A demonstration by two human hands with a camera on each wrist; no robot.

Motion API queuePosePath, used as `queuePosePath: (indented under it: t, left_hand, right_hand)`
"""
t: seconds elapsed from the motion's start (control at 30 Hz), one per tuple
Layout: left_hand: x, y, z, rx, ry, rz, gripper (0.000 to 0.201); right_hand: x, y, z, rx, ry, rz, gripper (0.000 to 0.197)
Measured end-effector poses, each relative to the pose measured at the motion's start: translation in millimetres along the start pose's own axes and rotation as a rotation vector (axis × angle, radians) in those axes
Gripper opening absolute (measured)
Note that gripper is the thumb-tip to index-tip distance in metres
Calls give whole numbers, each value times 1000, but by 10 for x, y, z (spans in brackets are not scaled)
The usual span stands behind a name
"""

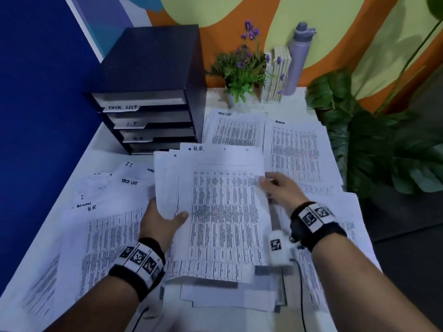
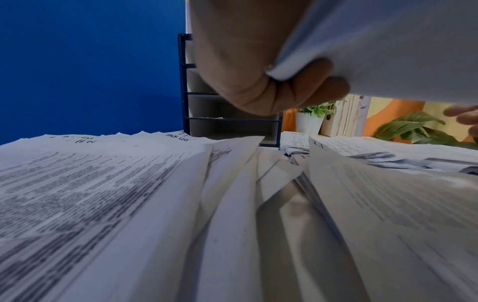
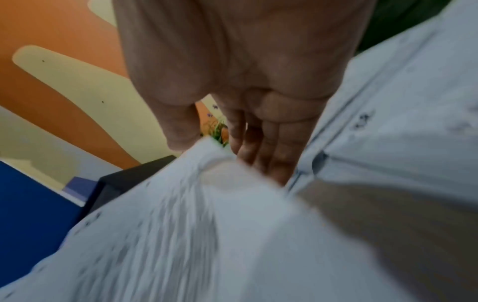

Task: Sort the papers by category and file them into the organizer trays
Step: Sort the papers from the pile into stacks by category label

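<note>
My left hand (image 1: 159, 220) grips a stack of printed sheets (image 1: 225, 212) by its left edge, thumb on top and fingers beneath; a sheet at the back of it reads H.R. The left wrist view shows the fingers (image 2: 271, 85) curled under the stack (image 2: 388, 51). At the stack's right edge my right hand (image 1: 271, 185) pinches a sheet (image 3: 181, 235), with the thumb (image 3: 181, 132) against nearly straight fingers. The black organizer (image 1: 153, 92) stands at the back left, with trays labelled TASK LIST, I.T and H.R.
Sorted piles headed TASK LIST (image 1: 235, 130) and ADMIN (image 1: 297, 154) lie behind the stack. Loose mixed sheets (image 1: 107, 224) cover the table's left. A flowerpot (image 1: 242, 68), books (image 1: 279, 73) and a lilac bottle (image 1: 298, 58) line the back wall. A large leafy plant (image 1: 371, 140) overhangs the right edge.
</note>
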State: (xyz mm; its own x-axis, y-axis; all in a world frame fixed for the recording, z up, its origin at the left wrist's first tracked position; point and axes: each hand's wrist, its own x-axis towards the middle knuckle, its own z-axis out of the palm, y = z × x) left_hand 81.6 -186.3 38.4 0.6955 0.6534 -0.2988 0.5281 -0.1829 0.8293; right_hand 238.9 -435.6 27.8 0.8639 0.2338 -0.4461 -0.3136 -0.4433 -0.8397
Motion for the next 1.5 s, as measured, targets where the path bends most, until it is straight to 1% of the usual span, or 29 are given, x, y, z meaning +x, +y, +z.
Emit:
queuePosePath:
  t: [0.03, 0.1, 0.13, 0.17, 0.23, 0.33, 0.43, 0.47, 0.57, 0.6, 0.7, 0.77, 0.83, 0.87, 0.93, 0.97, 1.0, 1.07, 1.13, 1.17, 1.27, 1.33, 1.37, 1.43, 1.47, 1.5]
  left_hand:
    - [7, -5, 0, -10, -9, 6, 46]
    - [31, -20, -9, -26, -23, 9, 37]
    - [36, -25, -18, -35, -27, 10, 36]
    - [37, -31, -35, -43, -24, 11, 36]
    - [25, -37, -83, -47, 4, 23, 38]
    - [-25, -24, -162, -69, 16, 51, 40]
    - [-54, -30, -198, -117, -15, 49, 42]
    - [-65, -35, -202, -124, -18, 53, 38]
    - [-95, -48, -217, -144, -13, 39, 14]
    - [-99, -46, -231, -160, -6, 17, 13]
    - [-80, -83, -284, -146, -7, -18, 29]
    - [-77, -108, -299, -125, -31, -15, 32]
    - [-68, -114, -283, -117, -69, -17, 29]
    - [-77, -99, -264, -122, -94, -31, 32]
    - [-96, -55, -213, -129, -156, -95, 53]
    - [-98, -50, -178, -134, -188, -115, 58]
    - [-98, -63, -137, -134, -212, -112, 55]
    - [-144, -40, -69, -148, -229, -87, 34]
    - [-208, -7, -18, -212, -226, -101, 15]
    - [-237, 17, -1, -242, -230, -97, 12]
    - [-303, 75, 25, -264, -230, -72, 20]
    - [-280, 61, 54, -249, -226, -86, 28]
    - [-283, 76, 54, -231, -221, -102, 38]
    - [-237, 46, 79, -204, -230, -138, 80]
    - [-208, 25, 95, -201, -250, -170, 97]
    - [-201, 17, 123, -211, -277, -173, 102]
  right_hand:
    - [-54, 57, 101, 7, 2, 0, 44]
    - [-136, 128, 192, 39, 88, -7, 16]
    - [-166, 159, 193, 71, 123, -3, 15]
    - [-194, 196, 180, 97, 150, 4, 20]
    - [-243, 258, 135, 155, 169, 24, 18]
    - [-327, 299, 121, 271, 150, 29, 8]
    - [-441, 253, 211, 344, 100, 22, 14]
    - [-471, 241, 247, 370, 88, 30, 15]
    - [-518, 243, 345, 422, 89, 36, 14]
    - [-538, 241, 364, 425, 100, 32, 12]
    - [-572, 249, 377, 465, 120, 15, 8]
    - [-588, 250, 379, 507, 99, -8, 9]
    - [-630, 221, 418, 543, 38, -51, 19]
    - [-667, 192, 444, 549, 0, -73, 28]
    - [-718, 159, 487, 513, -48, -109, 41]
    - [-720, 166, 490, 477, -35, -112, 43]
    - [-726, 174, 470, 434, 10, -105, 41]
    - [-701, 247, 379, 373, 112, -82, 32]
    - [-701, 327, 283, 374, 142, -49, 26]
    - [-721, 353, 249, 393, 142, -38, 24]
    - [-820, 417, 179, 469, 138, -29, 26]
    - [-877, 465, 147, 532, 143, -26, 29]
    - [-893, 487, 135, 555, 143, -26, 29]
    - [-925, 502, 126, 584, 139, -26, 28]
    - [-934, 501, 121, 589, 139, -30, 28]
    - [-941, 495, 120, 588, 134, -36, 28]
